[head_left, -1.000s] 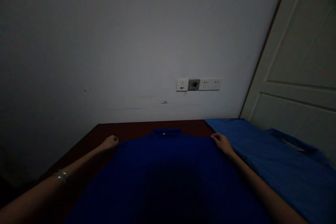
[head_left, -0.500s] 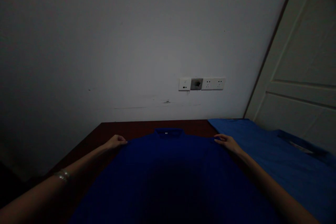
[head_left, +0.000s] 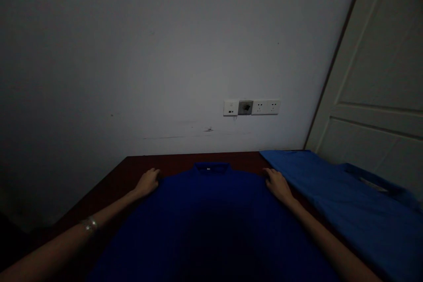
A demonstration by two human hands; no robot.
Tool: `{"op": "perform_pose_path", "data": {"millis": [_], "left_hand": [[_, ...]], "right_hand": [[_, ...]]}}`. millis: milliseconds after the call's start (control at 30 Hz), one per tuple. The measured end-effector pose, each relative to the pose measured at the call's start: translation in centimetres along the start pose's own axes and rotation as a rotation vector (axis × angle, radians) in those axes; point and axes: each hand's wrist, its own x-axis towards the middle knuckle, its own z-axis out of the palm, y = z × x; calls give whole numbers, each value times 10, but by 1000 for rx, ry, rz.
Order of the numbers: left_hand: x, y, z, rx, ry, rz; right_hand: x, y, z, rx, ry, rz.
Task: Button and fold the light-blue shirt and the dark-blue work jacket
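A dark blue collared shirt [head_left: 214, 202] lies spread on the dark red-brown table [head_left: 175, 158], its collar toward the wall and a small pale label inside the neck. My left hand [head_left: 148, 182] rests palm down at the shirt's left shoulder, fingers laid along the edge and partly in shadow. On the opposite shoulder lies my right hand [head_left: 277, 183], its fingers stretched out over the cloth. Neither hand pinches the fabric. Deep shadow hides the lower part of the shirt.
A lighter blue garment [head_left: 317, 180] with a collar lies on the right side of the table. Behind the table rises a pale wall with a row of switches and sockets [head_left: 251, 107]. A panelled white door [head_left: 380, 97] stands at the right.
Both hands have let go of their pinch on the shoulder edges and now lie on them, palms down. The right hand moved slightly inward; the shirt stays nearly where it was.
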Motion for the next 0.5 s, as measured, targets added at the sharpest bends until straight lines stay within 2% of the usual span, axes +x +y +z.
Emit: {"op": "perform_pose_path", "data": {"millis": [100, 167, 233, 400, 500], "left_hand": [[-9, 27, -6, 45, 122, 182], [-10, 48, -6, -8, 123, 318], [-5, 68, -3, -85, 120, 385], [38, 101, 10, -299, 155, 308], [69, 111, 16, -346, 69, 254]], "right_hand": [[-2, -28, -9, -100, 39, -144], [1, -48, -12, -34, 33, -248], [8, -67, -9, 68, 19, -304], [41, -104, 12, 231, -100, -233], [60, -115, 24, 213, -199, -164]]}}
